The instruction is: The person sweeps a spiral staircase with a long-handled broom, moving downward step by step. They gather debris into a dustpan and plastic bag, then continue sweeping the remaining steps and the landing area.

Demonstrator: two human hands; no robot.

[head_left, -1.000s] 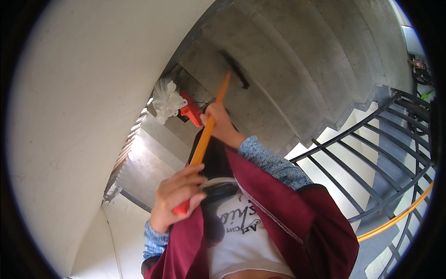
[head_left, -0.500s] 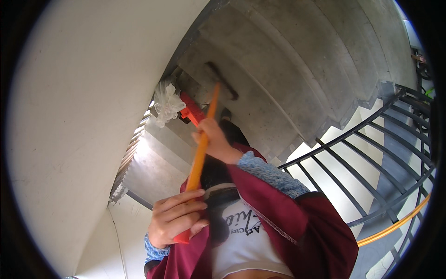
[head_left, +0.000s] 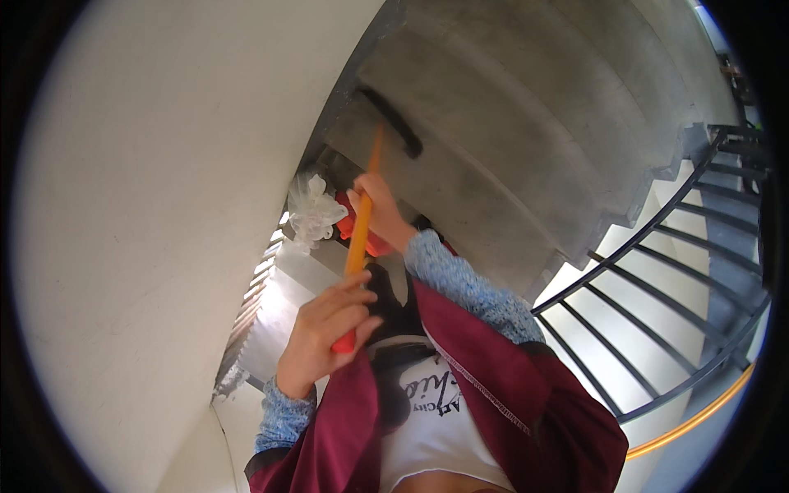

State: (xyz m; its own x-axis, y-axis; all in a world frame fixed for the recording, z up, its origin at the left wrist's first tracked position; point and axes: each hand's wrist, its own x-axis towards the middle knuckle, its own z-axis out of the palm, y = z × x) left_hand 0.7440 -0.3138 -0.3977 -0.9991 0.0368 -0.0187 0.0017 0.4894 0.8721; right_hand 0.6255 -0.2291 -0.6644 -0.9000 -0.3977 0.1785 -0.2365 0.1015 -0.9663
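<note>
A broom slants across the middle of the head view, its long orange handle (head_left: pixel 360 240) capped with red at the near end. My left hand (head_left: pixel 320 333) is closed around the handle by that red cap, close to my body. Farther along the shaft, my right hand (head_left: pixel 380 212) grips it with the fingers wrapped round. The dark broom head (head_left: pixel 393 122) lies against a grey concrete step, slightly blurred. Beside my right hand is a red plastic thing (head_left: pixel 343 223), partly hidden by the hand and handle. A clear crumpled plastic bag (head_left: pixel 314 212) sits at its left.
Grey concrete stairs (head_left: pixel 493 140) curve away toward the far right. A smooth pale wall (head_left: pixel 181 181) runs along the left. At the right stands a black metal railing (head_left: pixel 657 283) with bars, and a yellow-orange band (head_left: pixel 694 423) below it.
Both hands have moved forward with the broom, away from my body. The broom head has shifted slightly farther off. The bag and railing sit differently in view as my head has turned.
</note>
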